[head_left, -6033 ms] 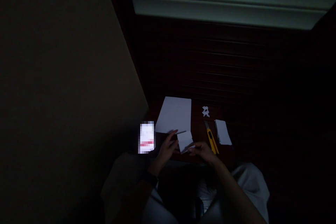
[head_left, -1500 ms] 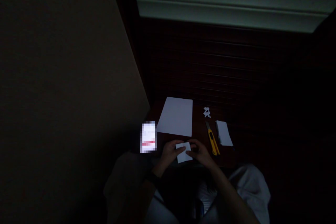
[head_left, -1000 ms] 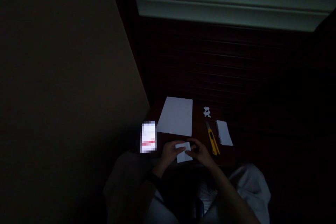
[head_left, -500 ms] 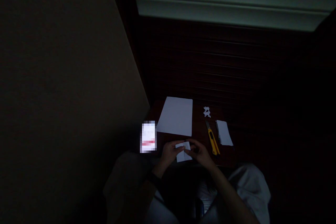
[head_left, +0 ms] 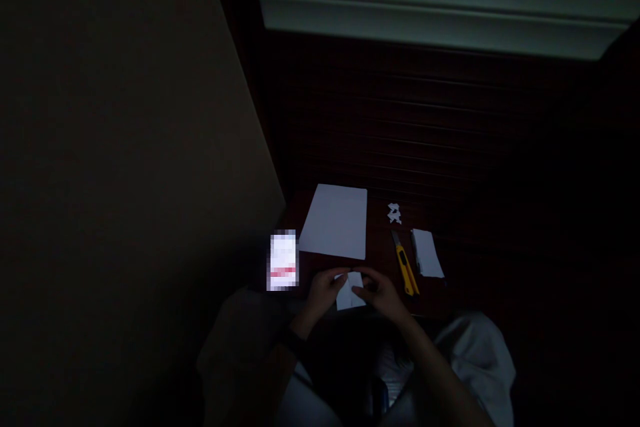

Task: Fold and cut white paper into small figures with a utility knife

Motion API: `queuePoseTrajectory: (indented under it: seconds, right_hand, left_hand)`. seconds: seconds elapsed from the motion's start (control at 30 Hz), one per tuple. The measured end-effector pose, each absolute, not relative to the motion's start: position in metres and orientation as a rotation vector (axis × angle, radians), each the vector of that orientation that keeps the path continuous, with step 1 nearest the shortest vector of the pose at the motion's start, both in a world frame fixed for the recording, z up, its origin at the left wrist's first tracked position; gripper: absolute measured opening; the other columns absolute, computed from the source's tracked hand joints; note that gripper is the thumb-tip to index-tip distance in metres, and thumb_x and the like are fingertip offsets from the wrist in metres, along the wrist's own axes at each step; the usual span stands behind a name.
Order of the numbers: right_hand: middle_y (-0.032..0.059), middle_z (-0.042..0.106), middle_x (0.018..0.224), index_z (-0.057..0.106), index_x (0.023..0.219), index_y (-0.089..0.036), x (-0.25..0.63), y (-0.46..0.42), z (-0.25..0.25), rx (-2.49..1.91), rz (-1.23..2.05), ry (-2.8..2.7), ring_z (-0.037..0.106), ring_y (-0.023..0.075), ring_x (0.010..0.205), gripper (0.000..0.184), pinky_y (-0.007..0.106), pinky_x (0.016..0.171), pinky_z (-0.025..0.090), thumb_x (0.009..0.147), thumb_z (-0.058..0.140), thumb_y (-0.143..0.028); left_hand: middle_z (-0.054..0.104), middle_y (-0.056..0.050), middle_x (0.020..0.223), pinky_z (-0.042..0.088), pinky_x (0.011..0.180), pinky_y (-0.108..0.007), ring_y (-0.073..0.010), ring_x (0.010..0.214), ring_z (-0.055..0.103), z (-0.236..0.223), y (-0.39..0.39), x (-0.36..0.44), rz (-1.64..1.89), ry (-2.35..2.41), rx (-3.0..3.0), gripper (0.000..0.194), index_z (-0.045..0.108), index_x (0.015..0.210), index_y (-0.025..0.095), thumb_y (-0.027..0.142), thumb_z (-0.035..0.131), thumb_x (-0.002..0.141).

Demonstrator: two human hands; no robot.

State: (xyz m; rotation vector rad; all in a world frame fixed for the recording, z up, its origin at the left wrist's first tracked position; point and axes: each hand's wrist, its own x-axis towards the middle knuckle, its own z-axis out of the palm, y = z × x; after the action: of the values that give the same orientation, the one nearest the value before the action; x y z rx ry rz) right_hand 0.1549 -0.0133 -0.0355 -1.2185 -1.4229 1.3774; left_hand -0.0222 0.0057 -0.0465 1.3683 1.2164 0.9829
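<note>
Near the front edge of a small dark table, a little creased piece of white paper [head_left: 351,297] is held between my two hands. My left hand [head_left: 325,290] grips its left side, thumb on top and fingers behind the far edge. On the right side my right hand [head_left: 381,292] pinches it the same way, thumb resting on the face. Creases run across the paper. A yellow box cutter [head_left: 404,267] with its blade out lies just right of my right hand.
A large white sheet [head_left: 336,221] lies beyond my hands. Small folded paper pieces [head_left: 395,213] sit at the back right, and a stack of white paper slips [head_left: 427,253] lies right of the cutter. A bright blurred-out screen [head_left: 283,260] is at the left, near a wall [head_left: 150,147].
My thumbs have drawn apart on the paper, the left one moving up and left, and more of its middle shows. The other things stay where they were.
</note>
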Motion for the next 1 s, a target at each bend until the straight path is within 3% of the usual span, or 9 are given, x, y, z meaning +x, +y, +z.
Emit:
queuePoseTrajectory:
  seconds: [0.23, 0.43, 0.63, 0.8, 1.0]
  right_hand:
    - [-0.0018, 0.06, 0.071, 0.055, 0.114, -0.022, 0.156, -0.014, -0.036, -1.211, 1.362, -1.466, 0.056, 0.0143, 0.065, 0.043, 0.025, 0.059, 0.046, 0.073, 0.064, -0.03]
    - [-0.0024, 0.057, 0.068, 0.057, 0.112, -0.022, 0.156, -0.014, -0.034, -1.26, 1.307, -1.525, 0.052, 0.0129, 0.061, 0.042, 0.023, 0.056, 0.043, 0.071, 0.065, -0.031]
    - [-0.0035, 0.058, 0.068, 0.048, 0.122, -0.023, 0.154, -0.015, -0.029, -1.289, 1.254, -1.468, 0.053, 0.0122, 0.059, 0.056, 0.023, 0.056, 0.044, 0.072, 0.066, -0.037]
    - [-0.0009, 0.063, 0.068, 0.057, 0.108, -0.02, 0.154, -0.014, -0.03, -1.291, 1.382, -1.45, 0.059, 0.0146, 0.061, 0.044, 0.024, 0.056, 0.046, 0.072, 0.064, -0.044]
    - [0.0014, 0.067, 0.076, 0.06, 0.103, -0.02, 0.15, -0.009, -0.035, -1.29, 1.43, -1.49, 0.062, 0.0175, 0.064, 0.042, 0.027, 0.057, 0.049, 0.066, 0.071, -0.038]
  left_hand:
    - [0.069, -0.009, 0.1, 0.05, 0.072, -0.03, -0.0223, 0.084, 0.064, -0.042, 0.003, -0.025, 0.937, 1.216, 1.41, 0.032, 0.067, 0.102, 0.015, 0.029, 0.06, 0.074]
    - [0.071, -0.008, 0.093, 0.049, 0.076, -0.031, -0.0237, 0.085, 0.064, -0.041, 0.004, -0.019, 0.983, 1.319, 1.411, 0.029, 0.071, 0.091, 0.018, 0.034, 0.067, 0.068]
    - [0.07, -0.009, 0.093, 0.05, 0.076, -0.031, -0.0238, 0.086, 0.064, -0.041, 0.006, -0.02, 1.016, 1.238, 1.338, 0.031, 0.069, 0.092, 0.015, 0.033, 0.069, 0.066]
    - [0.071, -0.009, 0.088, 0.051, 0.068, -0.029, -0.0224, 0.079, 0.065, -0.04, 0.006, -0.022, 1.05, 1.246, 1.215, 0.032, 0.069, 0.088, 0.014, 0.037, 0.069, 0.066]
    - [0.07, -0.009, 0.087, 0.05, 0.065, -0.028, -0.022, 0.078, 0.065, -0.035, 0.005, -0.024, 1.063, 1.199, 1.225, 0.033, 0.069, 0.089, 0.013, 0.038, 0.068, 0.068]
